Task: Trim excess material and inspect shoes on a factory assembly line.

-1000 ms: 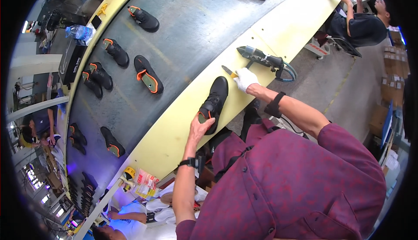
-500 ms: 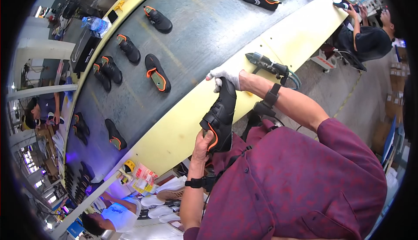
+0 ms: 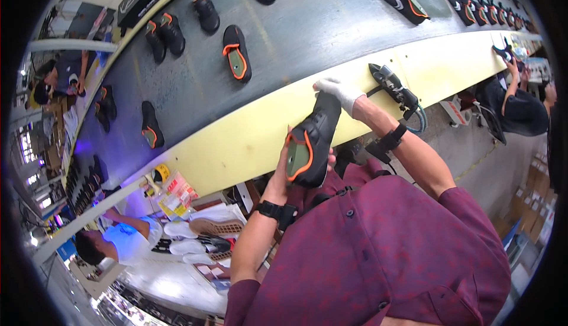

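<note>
A black shoe (image 3: 322, 126) with an orange-trimmed collar and a green insole is between my two hands, over the near edge of the yellow ledge. My bare left hand (image 3: 280, 173) grips it around the heel, with fingertips showing on the far side of the heel. At the toe, my right hand (image 3: 339, 92) in a white glove is closed over the tip. The shoe's opening faces up toward me, and its toe points away and to the right. The sole is hidden.
Beyond the ledge (image 3: 236, 160) runs a grey conveyor belt (image 3: 307, 48) carrying several similar shoes (image 3: 238, 54). A black hand tool (image 3: 391, 86) with hoses lies right of my glove. Soles (image 3: 216, 226) and a yellow tape roll (image 3: 160, 173) are at left. Co-workers sit at both sides.
The shoe has turned so its opening and green insole face up. My left hand has shifted around the heel; my right stays at the toe. The whole view has swung.
</note>
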{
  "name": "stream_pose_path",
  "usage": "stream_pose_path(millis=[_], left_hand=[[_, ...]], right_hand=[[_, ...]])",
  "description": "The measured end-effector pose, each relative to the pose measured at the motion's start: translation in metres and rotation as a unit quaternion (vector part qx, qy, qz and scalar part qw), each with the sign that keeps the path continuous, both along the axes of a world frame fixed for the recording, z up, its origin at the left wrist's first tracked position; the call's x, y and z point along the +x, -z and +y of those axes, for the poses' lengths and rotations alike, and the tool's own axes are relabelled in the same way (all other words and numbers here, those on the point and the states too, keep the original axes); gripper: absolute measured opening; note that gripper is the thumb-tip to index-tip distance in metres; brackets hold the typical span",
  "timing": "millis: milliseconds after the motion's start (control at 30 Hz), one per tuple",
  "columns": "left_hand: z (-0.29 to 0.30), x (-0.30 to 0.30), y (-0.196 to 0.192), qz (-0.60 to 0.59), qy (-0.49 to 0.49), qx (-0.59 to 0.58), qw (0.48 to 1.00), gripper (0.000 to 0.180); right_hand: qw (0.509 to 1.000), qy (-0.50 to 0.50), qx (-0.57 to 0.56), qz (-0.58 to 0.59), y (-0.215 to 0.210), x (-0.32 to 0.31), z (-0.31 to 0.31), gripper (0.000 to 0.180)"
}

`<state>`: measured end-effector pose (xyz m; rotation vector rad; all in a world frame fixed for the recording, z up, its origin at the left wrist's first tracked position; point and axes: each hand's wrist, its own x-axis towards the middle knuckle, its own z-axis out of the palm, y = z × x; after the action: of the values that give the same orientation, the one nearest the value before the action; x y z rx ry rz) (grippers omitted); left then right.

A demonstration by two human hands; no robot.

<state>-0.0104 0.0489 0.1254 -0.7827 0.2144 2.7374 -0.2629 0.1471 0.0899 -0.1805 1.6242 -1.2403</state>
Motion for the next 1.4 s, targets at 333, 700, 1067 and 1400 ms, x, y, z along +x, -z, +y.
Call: stream_pose_path(millis=[333,700,1067,1400], left_hand=[[0.004,0.010,0.042,-0.083,-0.112,0.067,0.988,0.076],[0.035,-0.026,0.050,-0.040,-0.178,0.002,0.983,0.061],[-0.023,0.045,0.032,-0.097,-0.202,0.035,0.974,0.063],[-0.315,0.054,0.110,-0.009,-0.368,-0.135,0.920,0.072]], right_hand=[[0.920,-0.202,-0.107,0.318,-0.065,0.072,0.026,0.067],[0.838,-0.217,-0.153,0.476,-0.046,0.102,0.014,0.036],[0.944,0.008,-0.084,0.319,-0.040,0.088,0.010,0.017],[0.932,-0.238,0.109,0.250,0.033,0.095,0.011,0.034]])
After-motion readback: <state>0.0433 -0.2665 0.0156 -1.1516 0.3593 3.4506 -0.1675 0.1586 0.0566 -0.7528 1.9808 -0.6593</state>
